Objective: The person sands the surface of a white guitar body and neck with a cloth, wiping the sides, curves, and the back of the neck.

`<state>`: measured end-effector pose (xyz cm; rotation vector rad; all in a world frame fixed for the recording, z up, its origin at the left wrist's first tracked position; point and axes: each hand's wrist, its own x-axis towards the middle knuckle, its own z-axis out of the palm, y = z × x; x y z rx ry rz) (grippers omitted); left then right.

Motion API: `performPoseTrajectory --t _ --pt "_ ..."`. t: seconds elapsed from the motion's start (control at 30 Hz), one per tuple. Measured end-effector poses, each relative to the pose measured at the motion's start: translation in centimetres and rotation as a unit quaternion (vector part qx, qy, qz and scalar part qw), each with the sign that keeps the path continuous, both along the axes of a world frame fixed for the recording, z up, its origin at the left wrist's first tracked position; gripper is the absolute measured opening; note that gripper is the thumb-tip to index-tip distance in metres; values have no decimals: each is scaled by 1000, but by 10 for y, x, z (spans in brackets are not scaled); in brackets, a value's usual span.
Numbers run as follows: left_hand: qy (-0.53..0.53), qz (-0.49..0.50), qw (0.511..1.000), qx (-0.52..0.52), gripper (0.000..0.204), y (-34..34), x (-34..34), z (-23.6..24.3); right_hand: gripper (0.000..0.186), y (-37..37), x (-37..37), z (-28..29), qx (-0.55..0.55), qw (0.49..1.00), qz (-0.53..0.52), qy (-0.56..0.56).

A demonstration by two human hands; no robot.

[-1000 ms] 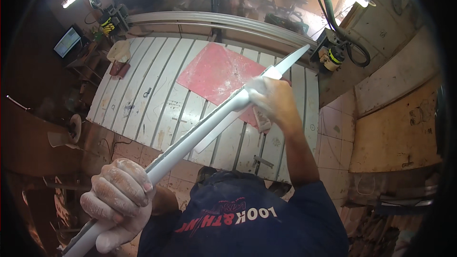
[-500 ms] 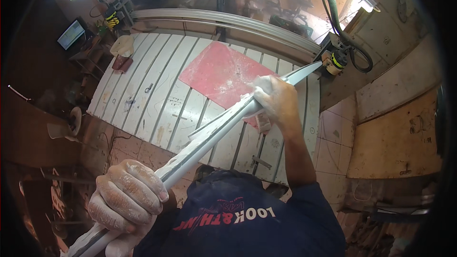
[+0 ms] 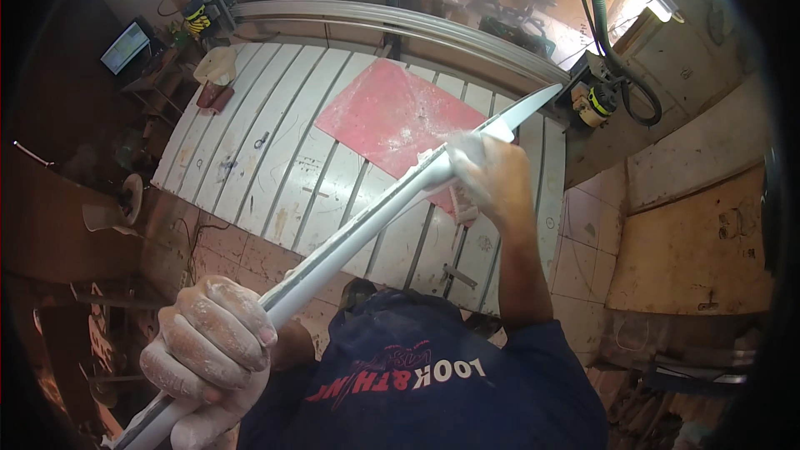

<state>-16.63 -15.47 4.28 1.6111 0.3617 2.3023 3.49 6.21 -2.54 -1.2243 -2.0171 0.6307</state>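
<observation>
A long, white, narrow strip [image 3: 333, 262] with a grey edge runs diagonally from the lower left to a pointed end at the upper right. White dust and crumbs cling along its edge. My left hand [image 3: 208, 350], coated in white powder, is closed round the lower part. Further up, my right hand [image 3: 492, 171] curls over the strip beyond its middle; its powdery fingers are blurred by motion. Whether a small tool is also under these fingers cannot be made out. Below the strip lies a dusty red sheet [image 3: 375, 108].
The red sheet rests on a slatted white table [image 3: 283, 150]. A metal rail [image 3: 333, 17] spans its far side, with a machine head [image 3: 596, 104] at the right. A whitish bag [image 3: 217, 67] sits at the far left corner, near a screen [image 3: 125, 50]. Wooden boards [image 3: 692, 242] stand right.
My right hand has shifted slightly along the strip and is now blurred. Less loose white material shows along the strip's middle, and a thin flap beside it is no longer seen.
</observation>
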Motion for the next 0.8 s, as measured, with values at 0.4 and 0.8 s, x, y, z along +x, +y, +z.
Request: performPoseTrajectory --t 0.4,0.8 --pt "-3 -13 1000 1 44 6 8 3 29 2 6 -9 13 999 -39 -21" --pt "3 -22 1000 9 43 15 10 5 28 1 23 1 -86 995 -20 -56"
